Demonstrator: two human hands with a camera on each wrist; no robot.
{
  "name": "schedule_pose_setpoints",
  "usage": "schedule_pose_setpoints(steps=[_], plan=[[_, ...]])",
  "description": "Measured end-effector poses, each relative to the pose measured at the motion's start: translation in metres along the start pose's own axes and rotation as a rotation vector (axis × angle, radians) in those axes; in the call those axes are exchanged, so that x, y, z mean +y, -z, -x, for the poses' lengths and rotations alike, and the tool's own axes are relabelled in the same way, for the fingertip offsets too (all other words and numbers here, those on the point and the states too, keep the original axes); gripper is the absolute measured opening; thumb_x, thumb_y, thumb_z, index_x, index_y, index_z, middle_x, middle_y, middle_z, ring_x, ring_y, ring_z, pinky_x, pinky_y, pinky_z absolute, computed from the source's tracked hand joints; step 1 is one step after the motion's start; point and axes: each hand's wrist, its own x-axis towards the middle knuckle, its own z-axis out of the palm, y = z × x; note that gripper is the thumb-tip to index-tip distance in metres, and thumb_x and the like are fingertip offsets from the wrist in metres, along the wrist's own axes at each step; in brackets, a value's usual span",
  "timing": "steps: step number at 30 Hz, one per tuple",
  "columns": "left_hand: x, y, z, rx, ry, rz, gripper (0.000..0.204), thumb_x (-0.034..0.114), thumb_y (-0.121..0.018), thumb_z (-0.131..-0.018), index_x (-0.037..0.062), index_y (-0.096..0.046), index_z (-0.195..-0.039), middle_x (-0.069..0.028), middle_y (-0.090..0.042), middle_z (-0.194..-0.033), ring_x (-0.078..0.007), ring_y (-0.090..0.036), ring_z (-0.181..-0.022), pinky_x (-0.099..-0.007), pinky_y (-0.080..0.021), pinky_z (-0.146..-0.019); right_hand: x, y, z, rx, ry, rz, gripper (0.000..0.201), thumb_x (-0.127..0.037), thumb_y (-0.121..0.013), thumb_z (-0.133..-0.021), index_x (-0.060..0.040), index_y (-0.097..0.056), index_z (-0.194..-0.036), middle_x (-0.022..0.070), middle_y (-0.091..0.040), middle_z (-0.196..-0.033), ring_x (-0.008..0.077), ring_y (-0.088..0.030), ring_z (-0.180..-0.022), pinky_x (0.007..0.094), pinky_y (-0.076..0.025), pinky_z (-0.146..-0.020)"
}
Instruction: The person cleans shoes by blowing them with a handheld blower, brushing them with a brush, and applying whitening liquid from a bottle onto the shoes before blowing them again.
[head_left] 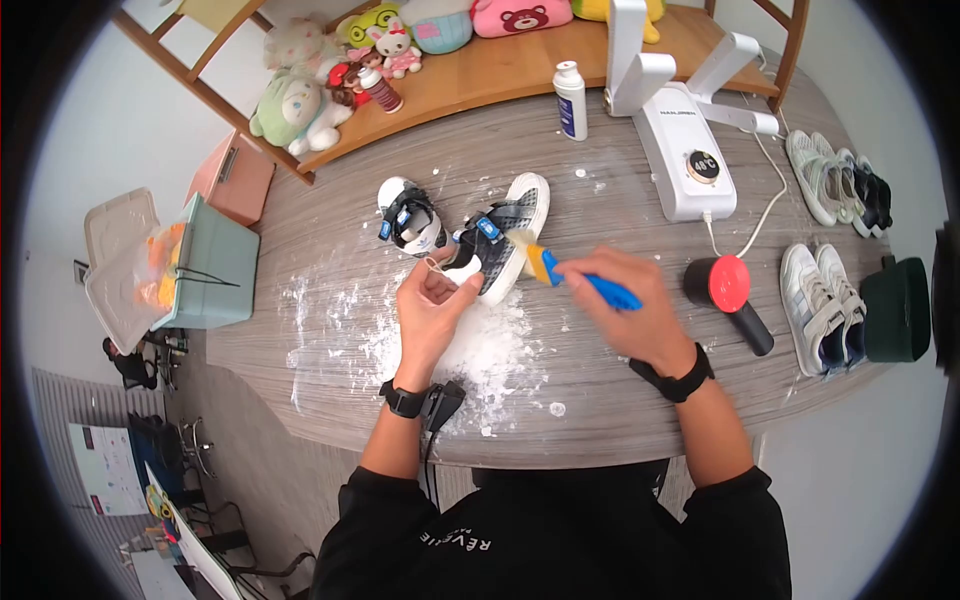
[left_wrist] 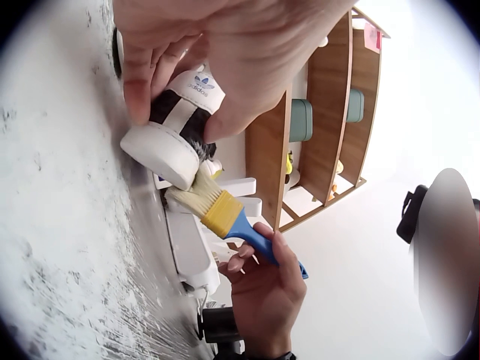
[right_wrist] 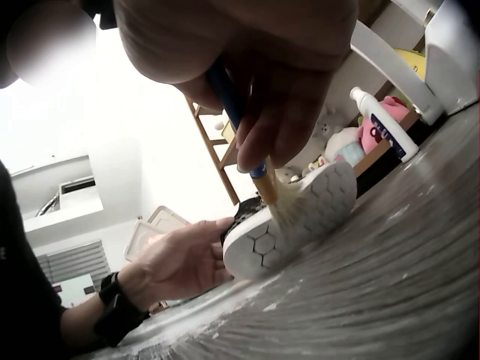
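Note:
My left hand [head_left: 432,312] grips a small black-and-white shoe [head_left: 507,240] by its heel, fingers on one side and thumb on the other. The left wrist view shows the white heel tab [left_wrist: 196,88] with a blue logo. In the right wrist view the shoe is tipped, its patterned white sole [right_wrist: 262,247] turned toward the camera. My right hand [head_left: 628,300] holds a paintbrush [head_left: 545,265] with a blue handle and yellow band. Its pale bristles [right_wrist: 289,210] press against the side of the sole. A matching shoe [head_left: 408,215] stands just left, with white stuffing inside.
White powder [head_left: 490,350] lies scattered on the wood-grain table [head_left: 330,400]. A white bottle [head_left: 570,100] and a white dryer device [head_left: 690,150] stand behind. To the right are a red-and-black handled tool [head_left: 727,285] and white shoes [head_left: 815,300]. A lidded bin [head_left: 215,265] stands left.

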Motion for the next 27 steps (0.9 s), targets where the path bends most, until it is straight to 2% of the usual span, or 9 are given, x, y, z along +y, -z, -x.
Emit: schedule_pose_setpoints(steps=[3,5,8,15,17,19,21,23,27], plan=[[0.001,0.002,-0.002,-0.033,-0.002,0.038,0.045,0.012,-0.082,-0.089,-0.0029,-0.059,-0.125,-0.0005,-0.065,-0.078,-0.0040,-0.060,-0.070,-0.0183,-0.047,-0.063,-0.005,-0.005,0.000,-0.068,0.082,0.036,0.009,-0.002,-0.069,-0.091,0.0010,-0.072,-0.099,0.0134,-0.065,-0.078,0.0249,-0.061,-0.064,0.0345,-0.046,-0.058],[0.004,0.003,0.000,-0.087,-0.009,0.127,0.035,0.013,-0.077,-0.094,-0.0029,-0.058,-0.120,-0.0059,-0.070,-0.083,-0.0098,-0.068,-0.076,-0.0224,-0.053,-0.066,-0.005,-0.005,0.000,-0.079,0.068,0.010,0.009,-0.001,-0.069,-0.091,0.0014,-0.072,-0.099,0.0136,-0.065,-0.077,0.0255,-0.061,-0.063,0.0343,-0.046,-0.057],[0.003,0.006,0.000,-0.134,-0.032,0.128,0.029,0.013,-0.071,-0.099,-0.0033,-0.057,-0.119,-0.0111,-0.073,-0.089,-0.0159,-0.072,-0.080,-0.0278,-0.057,-0.070,-0.008,-0.002,0.000,-0.099,0.110,0.013,0.010,0.000,-0.070,-0.090,0.0012,-0.073,-0.099,0.0128,-0.065,-0.077,0.0247,-0.061,-0.062,0.0337,-0.045,-0.057],[-0.005,0.004,0.000,-0.127,-0.086,0.139,0.022,0.010,-0.064,-0.102,-0.0016,-0.058,-0.119,-0.0108,-0.073,-0.095,-0.0149,-0.071,-0.086,-0.0286,-0.056,-0.075,-0.014,-0.008,0.005,-0.259,0.083,-0.113,0.012,0.002,-0.070,-0.089,0.0003,-0.074,-0.100,0.0106,-0.067,-0.078,0.0230,-0.062,-0.063,0.0319,-0.046,-0.057],[-0.005,0.001,0.003,-0.192,-0.138,0.114,0.021,0.011,-0.063,-0.103,-0.0012,-0.058,-0.120,-0.0103,-0.073,-0.098,-0.0131,-0.070,-0.089,-0.0283,-0.056,-0.078,-0.015,-0.010,0.006,-0.251,0.068,-0.103,0.012,0.001,-0.070,-0.089,0.0002,-0.074,-0.101,0.0110,-0.068,-0.079,0.0225,-0.062,-0.063,0.0314,-0.046,-0.058],[0.001,0.000,0.008,-0.221,-0.073,0.136,0.021,0.011,-0.063,-0.103,-0.0019,-0.059,-0.120,-0.0105,-0.073,-0.099,-0.0125,-0.069,-0.089,-0.0285,-0.056,-0.081,-0.007,-0.008,0.004,-0.196,0.084,-0.072,0.013,0.000,-0.070,-0.090,0.0001,-0.074,-0.102,0.0110,-0.068,-0.079,0.0211,-0.063,-0.064,0.0309,-0.047,-0.059],[0.001,0.000,0.009,-0.231,-0.096,0.021,0.023,0.012,-0.064,-0.103,-0.0035,-0.060,-0.120,-0.0113,-0.073,-0.100,-0.0145,-0.071,-0.091,-0.0289,-0.056,-0.084,-0.003,-0.004,0.005,-0.139,0.101,-0.041,0.013,0.000,-0.070,-0.091,0.0001,-0.075,-0.103,0.0109,-0.069,-0.080,0.0198,-0.063,-0.065,0.0303,-0.047,-0.059],[0.001,0.000,0.009,-0.238,-0.098,0.023,0.023,0.010,-0.063,-0.103,-0.0038,-0.059,-0.121,-0.0117,-0.072,-0.103,-0.0165,-0.071,-0.094,-0.0298,-0.056,-0.082,-0.003,0.001,0.005,-0.111,-0.014,-0.080,0.013,-0.001,-0.069,-0.092,0.0000,-0.075,-0.103,0.0100,-0.069,-0.080,0.0173,-0.064,-0.067,0.0292,-0.047,-0.060],[0.000,0.002,0.007,-0.215,-0.115,0.061,0.022,0.008,-0.061,-0.104,-0.0040,-0.058,-0.122,-0.0126,-0.072,-0.105,-0.0202,-0.073,-0.097,-0.0311,-0.056,-0.081,-0.003,0.003,0.000,0.001,-0.010,-0.047,0.013,-0.001,-0.068,-0.093,0.0002,-0.075,-0.103,0.0089,-0.069,-0.080,0.0155,-0.063,-0.069,0.0282,-0.046,-0.061]])
